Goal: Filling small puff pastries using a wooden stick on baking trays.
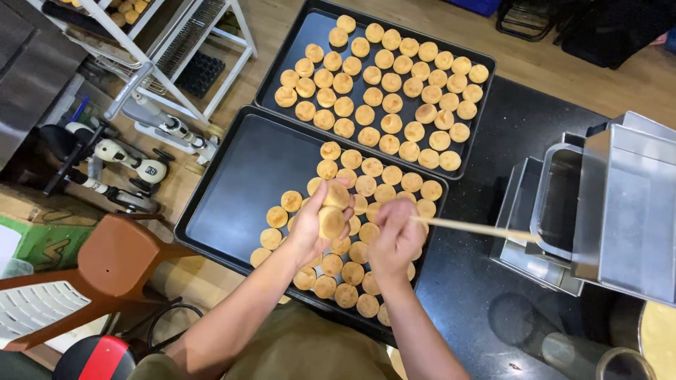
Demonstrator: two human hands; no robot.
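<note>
My left hand (pixel 310 224) holds two round golden pastries (pixel 332 210) stacked between thumb and fingers, above the near black baking tray (pixel 239 183). My right hand (pixel 396 238) grips a long thin wooden stick (pixel 479 229) that points right toward the metal boxes. Rows of the same round pastries (pixel 366 204) fill the right half of the near tray. The left half of that tray is bare.
A second black tray (pixel 296 49) behind is full of pastries. Stacked steel containers (pixel 605 204) stand on the black countertop (pixel 486 295) at right. A white wire rack (pixel 176 56), an orange-brown chair (pixel 113 260) and small wheeled items sit on the floor at left.
</note>
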